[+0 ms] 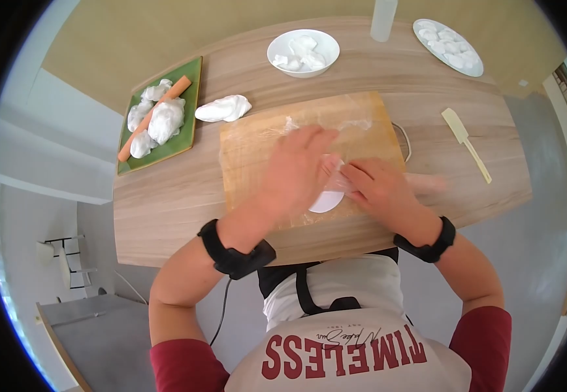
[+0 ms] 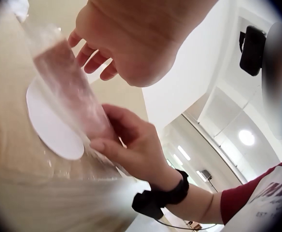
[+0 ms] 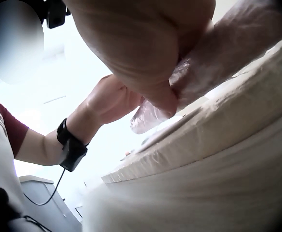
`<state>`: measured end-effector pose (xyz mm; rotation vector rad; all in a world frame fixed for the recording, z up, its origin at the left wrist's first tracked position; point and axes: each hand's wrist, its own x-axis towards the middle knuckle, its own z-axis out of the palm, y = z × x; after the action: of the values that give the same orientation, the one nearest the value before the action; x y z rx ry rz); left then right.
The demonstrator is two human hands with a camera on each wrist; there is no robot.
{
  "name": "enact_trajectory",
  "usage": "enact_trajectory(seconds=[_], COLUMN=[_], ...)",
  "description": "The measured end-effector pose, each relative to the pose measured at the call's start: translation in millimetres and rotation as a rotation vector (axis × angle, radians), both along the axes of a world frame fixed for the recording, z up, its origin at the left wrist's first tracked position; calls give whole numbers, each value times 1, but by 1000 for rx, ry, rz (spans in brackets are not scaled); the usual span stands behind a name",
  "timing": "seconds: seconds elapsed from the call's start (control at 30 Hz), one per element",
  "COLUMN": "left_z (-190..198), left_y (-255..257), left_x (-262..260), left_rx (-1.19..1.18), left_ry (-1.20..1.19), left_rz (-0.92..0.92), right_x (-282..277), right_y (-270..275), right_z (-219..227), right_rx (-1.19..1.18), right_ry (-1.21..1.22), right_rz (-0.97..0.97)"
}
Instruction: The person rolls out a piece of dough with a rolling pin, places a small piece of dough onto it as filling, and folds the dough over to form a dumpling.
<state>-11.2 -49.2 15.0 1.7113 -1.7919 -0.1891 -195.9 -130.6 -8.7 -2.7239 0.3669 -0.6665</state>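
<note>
My right hand (image 1: 385,193) grips a thick pinkish cylinder (image 2: 73,87) wrapped in clear film, with thumb and fingers around it near one end in the left wrist view. Loose film (image 3: 148,118) sticks out past the hand in the right wrist view. My left hand (image 1: 296,170), blurred, hovers over the board beside the cylinder's left end, its fingers extended and gripping nothing. Under the cylinder, a thin white round sheet (image 1: 326,202) lies flat on the film-covered wooden board (image 1: 251,157), partly hidden by the hands in the head view.
A green tray (image 1: 191,98) at the left bears white bundles and an orange-brown stick (image 1: 179,87). Beside it lies a white bundle (image 1: 223,108). Farther back stand a white bowl (image 1: 273,55), a bottle (image 1: 383,19) and a plate (image 1: 422,25). A spatula (image 1: 464,140) lies right.
</note>
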Motion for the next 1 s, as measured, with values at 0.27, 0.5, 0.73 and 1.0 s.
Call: enact_trajectory(seconds=[0.27,0.5,0.73,1.0], left_z=[-30,-23,-27,-25], left_y=[1,75,-25,79], left_x=[-9,-26,15,-21], left_rx=[94,183,170,217], left_ry=[-281,-115,-206,-92], left_rz=[-18,-108,-54,-85], right_x=[11,-25,22,-22], right_y=[8,53,-31,52], right_z=[-3,16,-7,8], right_rx=[-30,71,-160,-42], right_ry=[66,245,214,211], right_rz=[-181,9,-191,-36])
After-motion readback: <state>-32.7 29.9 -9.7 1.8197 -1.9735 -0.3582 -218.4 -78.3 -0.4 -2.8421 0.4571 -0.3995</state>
